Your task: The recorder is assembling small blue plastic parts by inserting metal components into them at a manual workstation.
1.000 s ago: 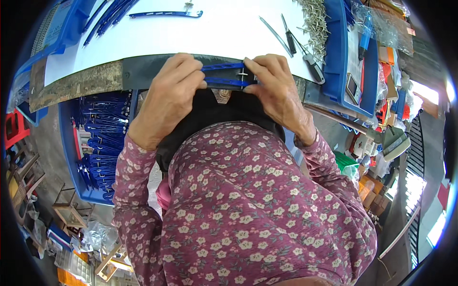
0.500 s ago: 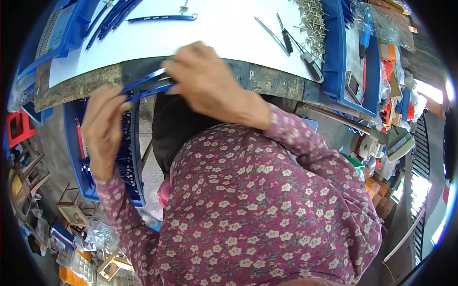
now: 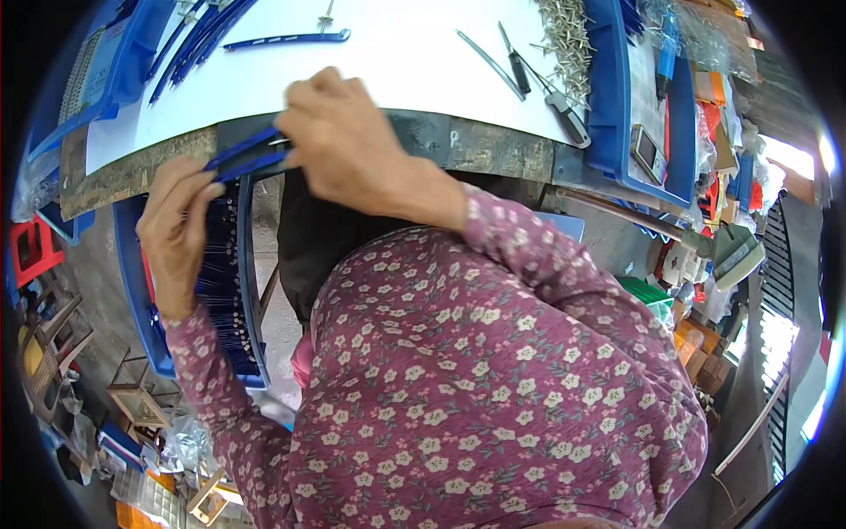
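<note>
A pair of narrow blue strips (image 3: pixel 251 157) spans the gap between my hands at the table's front edge, spread slightly apart. My left hand (image 3: pixel 176 220) is closed on their left end, fingers bent around it. My right hand (image 3: pixel 344 145) closes on the other end, where a small bright glint shows; its fingertips are partly hidden. Beyond the hands, a single blue strip with small holes (image 3: pixel 286 40) lies on the white sheet (image 3: pixel 397 66), a thin metal pin (image 3: pixel 326 16) near its right end. Left of it is a bundle of blue strips (image 3: pixel 207 40).
Small metal pins (image 3: pixel 566 44) are heaped at the right. Near them lie a thin metal tool (image 3: pixel 489 63), a black-handled tool (image 3: pixel 517 70) and a grey-handled tool (image 3: pixel 567 117). A blue tray (image 3: pixel 608 132) borders the table. Below left, a blue bin (image 3: pixel 256 309) holds many strips.
Both hands and the strips have shifted slightly left. My right hand has also risen a little, and the whole view has shifted slightly.
</note>
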The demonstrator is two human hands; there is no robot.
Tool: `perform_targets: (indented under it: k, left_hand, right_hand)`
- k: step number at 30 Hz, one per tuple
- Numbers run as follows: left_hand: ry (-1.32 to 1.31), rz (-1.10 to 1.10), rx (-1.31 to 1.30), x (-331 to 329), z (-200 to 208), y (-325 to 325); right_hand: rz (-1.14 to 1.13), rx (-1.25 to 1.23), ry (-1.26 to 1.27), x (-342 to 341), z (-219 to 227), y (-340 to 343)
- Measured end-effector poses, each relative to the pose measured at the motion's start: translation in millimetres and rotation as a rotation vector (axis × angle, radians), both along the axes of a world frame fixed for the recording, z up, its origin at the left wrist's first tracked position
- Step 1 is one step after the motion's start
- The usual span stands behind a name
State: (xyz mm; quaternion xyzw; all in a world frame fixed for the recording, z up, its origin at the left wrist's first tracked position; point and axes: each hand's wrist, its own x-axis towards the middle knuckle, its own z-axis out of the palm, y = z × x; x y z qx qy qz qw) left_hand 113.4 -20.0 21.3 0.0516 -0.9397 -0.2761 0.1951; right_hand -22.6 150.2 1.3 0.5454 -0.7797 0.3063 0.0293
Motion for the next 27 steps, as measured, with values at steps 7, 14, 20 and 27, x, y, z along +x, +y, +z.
perform_targets:
  k: [7, 14, 20, 27]
  left_hand:
    - [0.091, -0.117, -0.026, -20.5, 6.8, 37.2]
    - [0.118, -0.336, 0.095, -64.1, -8.8, 64.0]
    - [0.076, -0.172, 0.046, -32.4, -5.1, 31.2]
    - [0.013, -0.110, 0.036, -15.5, 4.5, 21.6]
  right_hand:
    - [0.002, -0.073, -0.084, -3.8, 6.1, 56.5]
    - [-0.119, -0.093, -0.271, -12.4, -0.2, 102.4]
    - [0.020, -0.088, -0.188, -6.5, 0.9, 52.8]
    - [0.104, -0.111, -0.107, -0.6, -8.9, 32.6]
